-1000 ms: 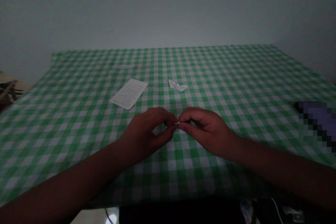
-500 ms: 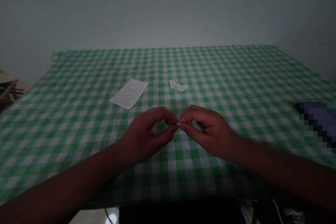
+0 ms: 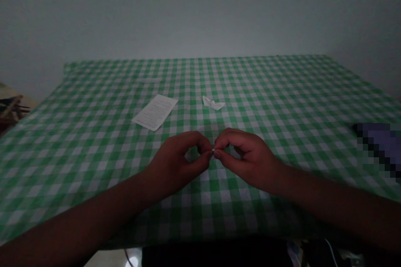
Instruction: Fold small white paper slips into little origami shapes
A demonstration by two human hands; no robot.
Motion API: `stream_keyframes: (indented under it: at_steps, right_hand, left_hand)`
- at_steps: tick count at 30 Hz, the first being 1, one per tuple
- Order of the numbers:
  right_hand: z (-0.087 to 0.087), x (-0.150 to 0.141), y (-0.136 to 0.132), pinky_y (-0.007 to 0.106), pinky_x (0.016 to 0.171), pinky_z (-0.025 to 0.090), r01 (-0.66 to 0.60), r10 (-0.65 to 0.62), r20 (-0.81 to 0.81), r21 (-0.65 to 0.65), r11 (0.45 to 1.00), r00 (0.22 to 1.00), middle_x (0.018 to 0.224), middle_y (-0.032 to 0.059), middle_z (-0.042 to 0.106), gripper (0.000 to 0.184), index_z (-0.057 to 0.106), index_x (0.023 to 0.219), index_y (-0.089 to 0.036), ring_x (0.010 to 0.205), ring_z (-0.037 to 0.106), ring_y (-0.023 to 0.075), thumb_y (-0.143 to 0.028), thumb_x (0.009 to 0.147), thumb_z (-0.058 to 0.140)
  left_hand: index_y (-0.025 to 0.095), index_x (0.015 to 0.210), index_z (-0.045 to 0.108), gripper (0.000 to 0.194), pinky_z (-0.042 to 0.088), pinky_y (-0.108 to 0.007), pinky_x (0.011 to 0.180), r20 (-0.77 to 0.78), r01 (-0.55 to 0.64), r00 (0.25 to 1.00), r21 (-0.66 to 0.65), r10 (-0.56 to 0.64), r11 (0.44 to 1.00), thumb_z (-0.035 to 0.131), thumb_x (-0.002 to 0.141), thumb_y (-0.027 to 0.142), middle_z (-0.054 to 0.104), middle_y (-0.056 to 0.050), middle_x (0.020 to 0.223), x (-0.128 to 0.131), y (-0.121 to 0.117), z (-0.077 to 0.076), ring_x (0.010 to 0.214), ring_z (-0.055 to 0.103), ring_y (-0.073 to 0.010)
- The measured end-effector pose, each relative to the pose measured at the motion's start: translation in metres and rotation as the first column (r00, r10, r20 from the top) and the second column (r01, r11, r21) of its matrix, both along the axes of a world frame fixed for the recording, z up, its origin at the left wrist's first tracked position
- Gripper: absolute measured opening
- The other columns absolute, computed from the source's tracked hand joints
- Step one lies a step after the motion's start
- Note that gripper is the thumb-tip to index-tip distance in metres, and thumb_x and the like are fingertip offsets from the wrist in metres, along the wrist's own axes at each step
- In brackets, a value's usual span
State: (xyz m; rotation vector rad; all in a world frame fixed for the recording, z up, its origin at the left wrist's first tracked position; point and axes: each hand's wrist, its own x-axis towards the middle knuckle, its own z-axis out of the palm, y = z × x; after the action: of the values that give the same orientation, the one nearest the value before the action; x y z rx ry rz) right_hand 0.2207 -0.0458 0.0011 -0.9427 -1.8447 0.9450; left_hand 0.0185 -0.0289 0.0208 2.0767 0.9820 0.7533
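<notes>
White scrap (image 3: 213,149) meets your fingertips over green gingham

Thumb and forefinger closed on either side, your left hand (image 3: 178,160) and right hand (image 3: 250,156) pinch the small scrap between them, above the near half of a table (image 3: 200,200) dressed in checked cloth. Only a pale speck shows where the tips nearly meet; its full shape and folds are hidden behind your fingers. Judging by its colour and size, it is probably paper: next to weightless, soft enough to crease under light pressure, and easily torn if your hands pull apart. Grip is best taken at opposite edges, with the flats of your thumb and forefinger pads, since nails could nick a thin layer. Dry paper should hardly slip, though so small a piece leaves little to hold and could spring open once let go. Beyond your hands lies a winged, folded white paper (image 3: 213,103), its thin points likely to bend if squeezed; lift that one by its thicker middle. To its left, a printed sheet (image 3: 156,112) lies flat, probably stiffer, and best picked up by an edge.
</notes>
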Motion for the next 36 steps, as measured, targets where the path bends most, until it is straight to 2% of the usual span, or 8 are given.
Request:
stream_keyframes:
  at_steps: [6,13,20,25,28,31,36]
  right_hand:
    - [0.000,0.001,0.002,0.031,0.072,0.049,0.014,-0.013,0.015,-0.019,1.000,1.000,0.079,0.0000,0.062,0.004,0.063,0.084,-0.020,0.076,0.060,0.0137,-0.018,0.088,0.065]
    - [0.001,0.001,0.003,0.029,0.072,0.048,-0.034,0.031,0.057,0.057,0.998,0.998,0.078,-0.0007,0.062,0.008,0.063,0.081,-0.020,0.076,0.059,0.0128,-0.015,0.087,0.064]
    - [0.000,0.002,0.005,0.031,0.075,0.048,-0.061,0.055,0.105,0.055,0.997,0.993,0.079,-0.0001,0.064,0.007,0.064,0.083,-0.021,0.079,0.060,0.0145,-0.015,0.087,0.064]
    - [-0.002,0.005,0.010,0.035,0.081,0.047,-0.014,-0.020,0.237,0.141,0.990,0.971,0.086,0.0025,0.065,0.006,0.064,0.092,-0.020,0.087,0.059,0.0175,-0.015,0.089,0.061]
    - [-0.003,0.009,0.012,0.037,0.082,0.047,-0.003,-0.069,0.297,0.235,0.972,0.953,0.090,0.0045,0.064,0.010,0.062,0.096,-0.019,0.090,0.057,0.0190,-0.013,0.090,0.057]
    - [-0.002,0.011,0.012,0.040,0.082,0.046,-0.081,-0.059,0.391,0.331,0.940,0.918,0.090,0.0072,0.063,0.015,0.065,0.099,-0.017,0.089,0.054,0.0217,-0.012,0.090,0.053]
    - [0.000,0.010,0.005,0.047,0.086,0.043,-0.215,-0.051,0.626,0.342,0.915,0.778,0.106,0.0137,0.060,0.026,0.070,0.113,-0.015,0.100,0.050,0.0283,-0.019,0.090,0.057]
  left_hand:
    - [0.018,0.080,0.062,0.010,0.048,-0.025,0.065,0.030,-0.020,0.999,-0.057,0.022,0.998,0.059,0.088,0.022,0.065,0.002,0.073,0.001,0.001,0.000,0.068,0.059,-0.0116]
    - [0.018,0.084,0.061,0.012,0.048,-0.026,0.065,0.003,0.036,0.999,-0.082,-0.036,0.996,0.055,0.092,0.026,0.062,0.001,0.076,-0.001,0.002,-0.001,0.071,0.058,-0.0128]
    - [0.018,0.083,0.061,0.016,0.047,-0.026,0.064,-0.057,0.075,0.995,-0.088,-0.080,0.993,0.051,0.093,0.026,0.062,0.001,0.076,-0.001,0.005,0.000,0.072,0.058,-0.0135]
    - [0.018,0.077,0.058,0.020,0.042,-0.027,0.061,-0.142,-0.006,0.990,-0.045,0.000,0.999,0.049,0.093,0.025,0.058,0.002,0.070,-0.001,0.011,-0.003,0.067,0.054,-0.0137]
    - [0.018,0.077,0.058,0.020,0.041,-0.029,0.062,-0.210,-0.055,0.977,-0.021,0.050,0.998,0.049,0.093,0.025,0.058,0.002,0.071,-0.001,0.016,-0.008,0.066,0.054,-0.0144]
    - [0.018,0.081,0.059,0.018,0.043,-0.032,0.066,-0.271,-0.057,0.961,0.012,0.058,0.998,0.049,0.093,0.025,0.060,0.000,0.076,-0.003,0.020,-0.015,0.072,0.055,-0.0165]
    - [0.017,0.086,0.064,0.017,0.044,-0.041,0.084,-0.335,-0.025,0.939,0.145,0.073,0.989,0.050,0.093,0.024,0.059,-0.005,0.090,-0.004,0.023,-0.021,0.088,0.053,-0.0216]
